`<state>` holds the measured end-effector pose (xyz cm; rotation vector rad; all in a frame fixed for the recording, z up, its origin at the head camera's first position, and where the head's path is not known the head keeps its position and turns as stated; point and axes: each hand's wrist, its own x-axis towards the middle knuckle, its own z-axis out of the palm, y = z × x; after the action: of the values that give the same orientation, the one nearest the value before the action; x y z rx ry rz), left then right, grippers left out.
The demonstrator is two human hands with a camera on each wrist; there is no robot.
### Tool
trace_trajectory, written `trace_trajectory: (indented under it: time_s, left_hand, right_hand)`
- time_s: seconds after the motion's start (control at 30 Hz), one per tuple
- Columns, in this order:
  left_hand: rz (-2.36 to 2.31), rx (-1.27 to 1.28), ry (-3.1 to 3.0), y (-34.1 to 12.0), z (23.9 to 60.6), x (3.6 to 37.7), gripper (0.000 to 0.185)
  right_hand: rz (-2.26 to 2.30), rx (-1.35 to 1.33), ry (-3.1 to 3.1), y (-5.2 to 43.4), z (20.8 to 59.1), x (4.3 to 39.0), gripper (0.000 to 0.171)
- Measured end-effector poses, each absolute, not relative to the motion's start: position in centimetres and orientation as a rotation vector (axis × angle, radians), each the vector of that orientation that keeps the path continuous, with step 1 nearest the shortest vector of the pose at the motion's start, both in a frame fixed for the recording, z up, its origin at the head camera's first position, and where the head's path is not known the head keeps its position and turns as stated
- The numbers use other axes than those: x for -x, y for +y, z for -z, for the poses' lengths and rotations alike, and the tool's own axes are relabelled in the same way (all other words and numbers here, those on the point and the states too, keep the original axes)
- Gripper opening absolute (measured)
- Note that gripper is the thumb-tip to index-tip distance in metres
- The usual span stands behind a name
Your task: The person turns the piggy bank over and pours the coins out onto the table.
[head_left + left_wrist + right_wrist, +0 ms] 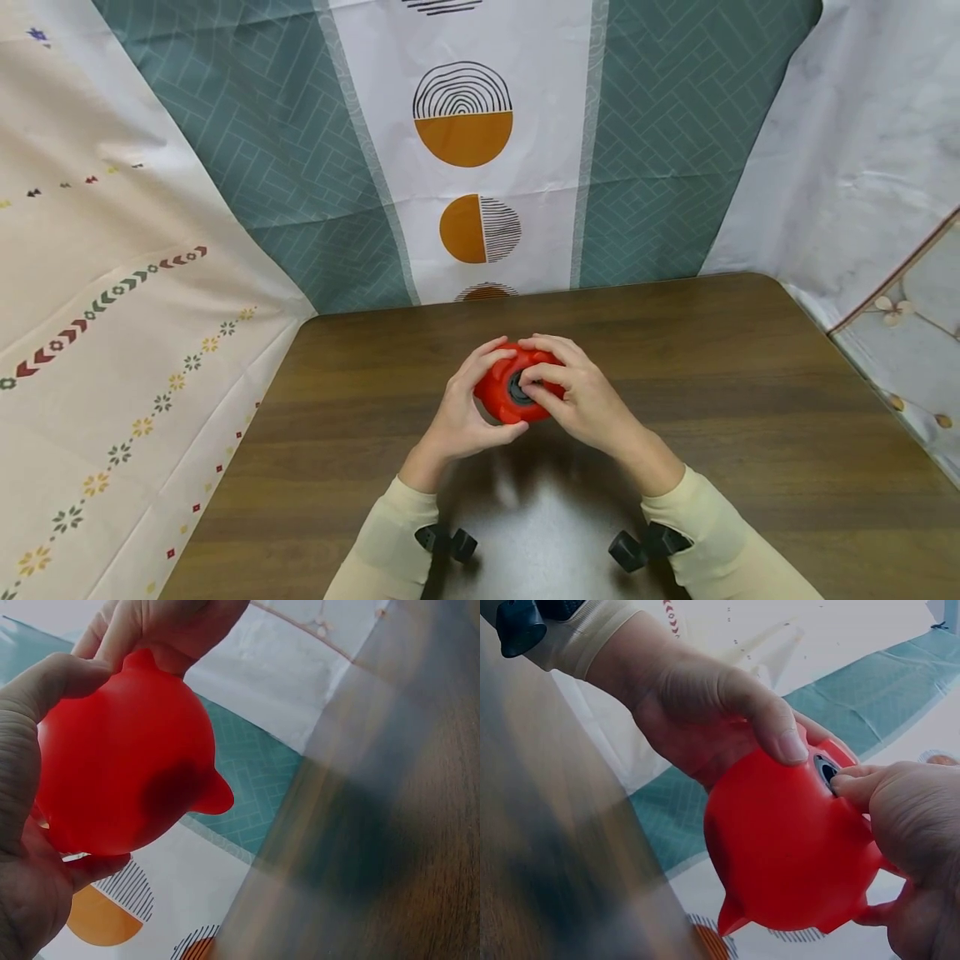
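Note:
A glossy red piggy bank (pixel 492 398), round with short stubby bumps, is held up above the table with a dark round plug (pixel 515 387) facing up. My left hand (pixel 467 417) grips its left side, thumb at the near edge and fingers at the far edge. Thumb and index finger of my right hand (pixel 592 402) pinch at the plug, while other right fingers rest along the red body. The right wrist view shows the fingertips at the dark plug (pixel 825 769). In the left wrist view the smooth body (pixel 127 757) hides most of the right hand.
A brown wood-grain table (pixel 360 392) lies below, with a shiny reflection near its front edge. Patterned cloths hang around it: green and white at the back (pixel 660 150), cream on the left (pixel 112 317), pale on the right (pixel 862 167).

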<state>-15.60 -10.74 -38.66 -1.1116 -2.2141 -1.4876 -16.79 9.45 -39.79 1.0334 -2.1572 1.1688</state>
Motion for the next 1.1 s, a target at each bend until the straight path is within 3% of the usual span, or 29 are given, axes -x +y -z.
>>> trace_trajectory:
  time_s: [0.47,0.77,0.93,1.1]
  left_hand:
    - [1.545,1.097,-2.156,-11.2,38.5,15.6,0.070]
    - [1.555,1.159,-2.191,-11.2,38.4,15.5,0.071]
    - [1.554,1.201,-2.188,-11.1,38.4,15.6,0.070]
    - [1.547,1.198,-2.201,-11.2,38.4,15.4,0.070]
  right_hand:
    - [-1.292,-0.841,-2.114,8.2,40.1,16.1,0.013]
    - [-1.286,-0.988,-2.188,9.2,39.6,16.5,0.013]
    - [-1.316,-1.026,-2.267,9.8,39.4,16.5,0.001]
    - [-1.317,-1.047,-2.284,9.8,39.4,16.4,0.004]
